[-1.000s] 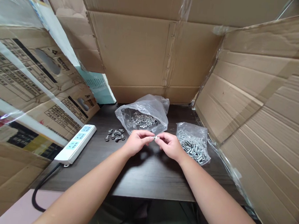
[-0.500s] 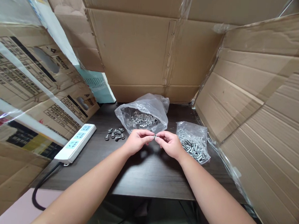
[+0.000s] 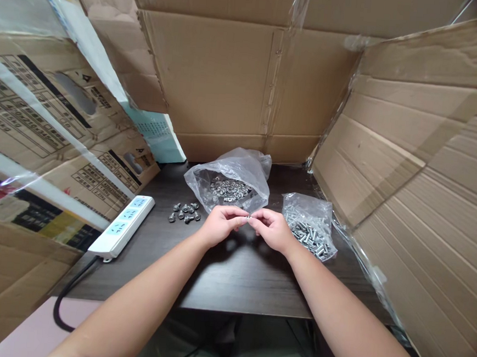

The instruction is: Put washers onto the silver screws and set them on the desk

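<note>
My left hand [image 3: 223, 225] and my right hand [image 3: 273, 229] meet fingertip to fingertip above the dark table [image 3: 246, 283]. Both pinch a tiny metal piece [image 3: 249, 216], mostly covered by the fingers. Just behind my hands lies an open clear plastic bag [image 3: 245, 168] with many small nuts or washers [image 3: 230, 189] inside. Beside my right hand, a second clear bag [image 3: 308, 206] holds many silver screws [image 3: 312, 239]. Several screws with parts on them [image 3: 185, 213] lie in a loose group left of my left hand.
A white power strip [image 3: 123, 227] with a black cable [image 3: 60, 302] lies at the table's left. Cardboard walls stand at the left [image 3: 33, 113], back [image 3: 213, 77] and right [image 3: 410, 148]. A light blue printed sheet [image 3: 157, 133] is at the back left corner.
The fingertips have closed in a little around the small metal piece, so less of it shows. The camera view has shifted slightly.
</note>
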Action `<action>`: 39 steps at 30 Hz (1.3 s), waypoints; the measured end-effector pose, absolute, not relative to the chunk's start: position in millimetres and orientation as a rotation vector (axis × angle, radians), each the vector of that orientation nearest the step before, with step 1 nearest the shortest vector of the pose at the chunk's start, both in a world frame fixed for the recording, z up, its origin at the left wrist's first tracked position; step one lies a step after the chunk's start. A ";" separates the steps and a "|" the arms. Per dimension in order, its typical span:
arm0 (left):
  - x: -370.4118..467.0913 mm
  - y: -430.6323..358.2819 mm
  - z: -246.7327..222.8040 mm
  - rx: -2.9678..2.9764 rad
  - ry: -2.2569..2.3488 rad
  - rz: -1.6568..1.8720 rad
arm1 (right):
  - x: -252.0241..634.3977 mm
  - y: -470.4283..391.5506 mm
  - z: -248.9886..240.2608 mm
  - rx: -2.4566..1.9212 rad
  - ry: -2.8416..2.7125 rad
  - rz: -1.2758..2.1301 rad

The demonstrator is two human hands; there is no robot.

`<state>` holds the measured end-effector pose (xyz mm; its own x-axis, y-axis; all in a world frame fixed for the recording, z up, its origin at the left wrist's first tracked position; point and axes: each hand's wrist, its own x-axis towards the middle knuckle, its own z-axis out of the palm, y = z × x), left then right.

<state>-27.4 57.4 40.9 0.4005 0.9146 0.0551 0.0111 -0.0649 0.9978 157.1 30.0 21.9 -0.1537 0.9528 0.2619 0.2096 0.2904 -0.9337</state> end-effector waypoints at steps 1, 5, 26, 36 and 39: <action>-27.3 57.4 40.8 1.437 0.889 0.932 | 157.6 30.2 22.5 -1.108 -1.592 0.956; -27.1 57.5 41.1 1.431 0.891 0.943 | 158.1 30.3 21.8 -1.098 -1.581 0.970; -28.0 57.9 40.5 1.359 0.927 0.954 | 156.8 30.0 17.0 -1.030 -1.566 1.009; -27.6 57.4 41.6 1.366 0.924 0.963 | 156.9 27.5 25.5 -1.107 -1.568 1.003; -27.5 57.3 41.7 1.371 0.918 0.964 | 157.2 28.2 23.6 -1.062 -1.543 1.031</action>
